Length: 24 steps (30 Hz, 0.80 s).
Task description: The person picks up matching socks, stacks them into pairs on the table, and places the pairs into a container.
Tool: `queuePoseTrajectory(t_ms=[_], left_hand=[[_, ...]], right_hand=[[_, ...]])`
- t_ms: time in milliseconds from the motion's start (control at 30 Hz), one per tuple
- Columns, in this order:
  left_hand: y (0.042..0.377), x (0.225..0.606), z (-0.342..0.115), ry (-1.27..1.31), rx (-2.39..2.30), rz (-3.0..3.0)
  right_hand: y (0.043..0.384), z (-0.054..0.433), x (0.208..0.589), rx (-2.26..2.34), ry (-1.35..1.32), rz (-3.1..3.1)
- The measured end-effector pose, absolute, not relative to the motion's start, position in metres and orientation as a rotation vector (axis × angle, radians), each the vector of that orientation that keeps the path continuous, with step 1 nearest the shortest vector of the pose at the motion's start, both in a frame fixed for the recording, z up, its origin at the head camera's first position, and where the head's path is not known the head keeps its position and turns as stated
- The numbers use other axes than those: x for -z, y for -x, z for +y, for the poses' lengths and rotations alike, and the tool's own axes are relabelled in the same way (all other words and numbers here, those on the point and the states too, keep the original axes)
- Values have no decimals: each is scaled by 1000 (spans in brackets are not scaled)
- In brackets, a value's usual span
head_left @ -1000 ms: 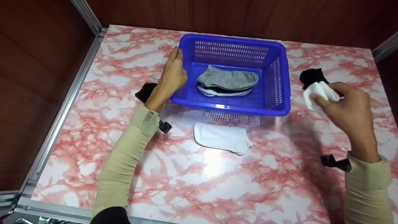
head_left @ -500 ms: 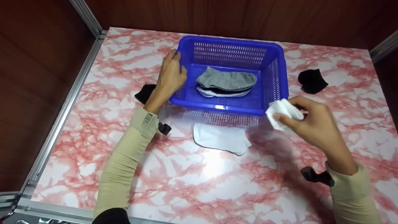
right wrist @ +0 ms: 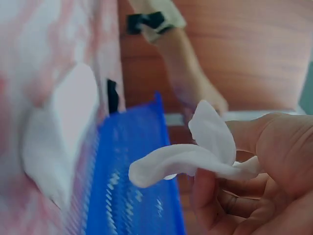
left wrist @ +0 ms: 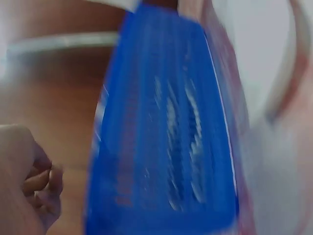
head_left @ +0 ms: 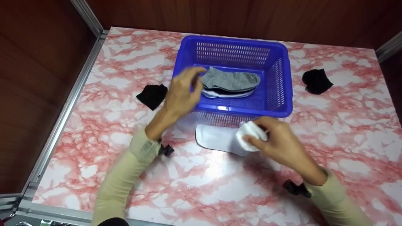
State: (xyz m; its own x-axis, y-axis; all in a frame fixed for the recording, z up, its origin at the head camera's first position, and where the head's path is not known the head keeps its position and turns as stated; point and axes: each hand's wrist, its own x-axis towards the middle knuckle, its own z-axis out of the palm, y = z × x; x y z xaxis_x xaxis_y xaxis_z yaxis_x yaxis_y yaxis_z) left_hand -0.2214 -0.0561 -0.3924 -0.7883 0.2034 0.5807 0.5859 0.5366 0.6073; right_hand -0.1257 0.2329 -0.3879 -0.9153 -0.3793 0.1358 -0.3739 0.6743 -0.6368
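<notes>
My right hand point(head_left: 281, 142) pinches a folded white sock point(right wrist: 186, 159) between thumb and fingers, over the right end of a white sock point(head_left: 216, 138) that lies flat on the table. My left hand point(head_left: 183, 92) hangs over the left side of the blue basket point(head_left: 245, 111), its fingers loosely bent with nothing between them. Inside the basket, a grey sock point(head_left: 232, 80) lies on top of a dark one and a white one point(head_left: 227, 94). The left wrist view is blurred and shows the basket's outer wall point(left wrist: 166, 122) beside the hand.
One black sock point(head_left: 153, 95) lies on the table left of the basket, another black sock point(head_left: 317, 81) to its right. The marbled table point(head_left: 201, 194) meets brown panels point(head_left: 235, 18) at the back and left, with a metal rail point(head_left: 67, 116) along its left edge.
My right hand has carried the folded white sock leftward from beside the right black sock to above the flat white sock. My left hand has let go of the basket's left rim and moved right.
</notes>
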Motion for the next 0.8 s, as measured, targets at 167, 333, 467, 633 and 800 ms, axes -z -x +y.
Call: queuePoseTrajectory(t_ms=[167, 333, 467, 633, 800], left_hand=[[181, 398, -46, 1006, 1168, -2514], [161, 415, -44, 1261, 1059, -2925], [158, 435, -40, 1310, 1079, -3075], [156, 454, -36, 1335, 1165, -3083], [155, 463, -35, 1260, 1249, -3127]], right_hand=[[124, 215, 412, 968, 767, 2912], [125, 206, 430, 902, 800, 2908], [127, 202, 439, 874, 775, 2879], [128, 200, 446, 891, 757, 2845], [129, 202, 452, 906, 732, 2797]])
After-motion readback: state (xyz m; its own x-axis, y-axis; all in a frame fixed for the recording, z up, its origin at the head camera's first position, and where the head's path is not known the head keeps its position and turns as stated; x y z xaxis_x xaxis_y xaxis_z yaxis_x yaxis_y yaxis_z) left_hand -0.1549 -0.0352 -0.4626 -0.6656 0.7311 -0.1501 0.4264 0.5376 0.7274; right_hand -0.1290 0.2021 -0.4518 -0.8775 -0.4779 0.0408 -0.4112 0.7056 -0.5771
